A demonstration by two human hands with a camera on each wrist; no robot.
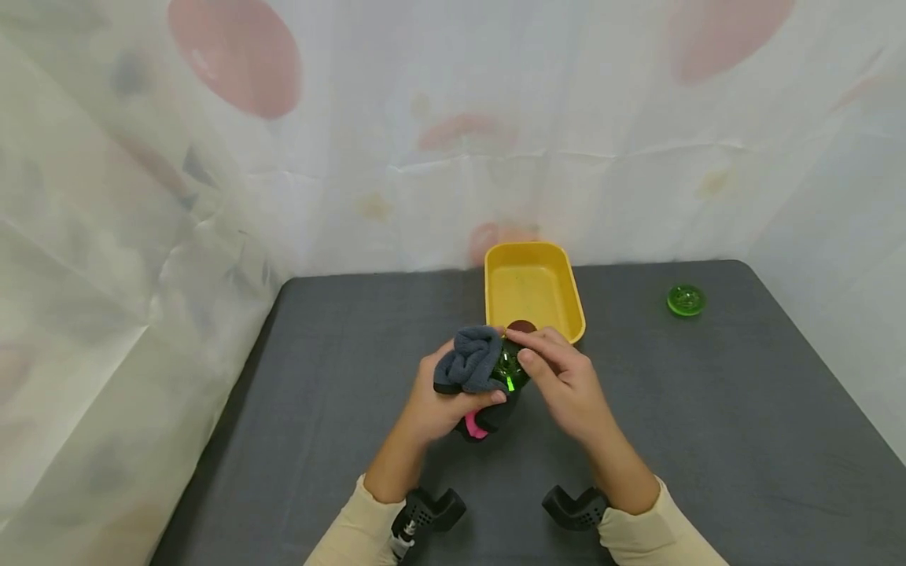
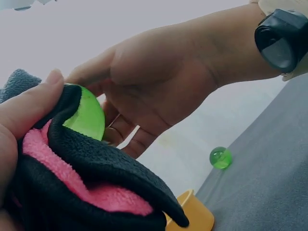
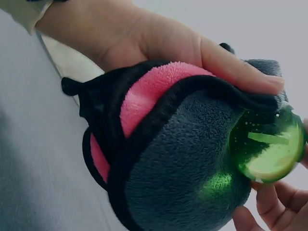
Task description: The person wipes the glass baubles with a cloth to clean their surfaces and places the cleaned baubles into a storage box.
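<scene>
My left hand (image 1: 440, 405) grips a fleece cloth (image 1: 470, 363), grey and black outside and pink inside, wrapped round a clear green round object (image 1: 510, 371). Its thumb (image 3: 236, 67) presses the cloth's black edge against the green object (image 3: 269, 149). My right hand (image 1: 559, 376) curls its fingers over the bare end of that object, and its fingertips (image 3: 269, 202) touch it from below. In the left wrist view the cloth (image 2: 86, 187) covers all but one face of the green object (image 2: 87, 118), with the right hand (image 2: 159, 91) close behind it.
A yellow tray (image 1: 566, 292) stands just beyond the hands on the dark grey table (image 1: 708, 409). A small dark red round thing (image 1: 522, 325) shows at its near rim. A second green round piece (image 1: 685, 300) lies far right. White sheeting surrounds the table.
</scene>
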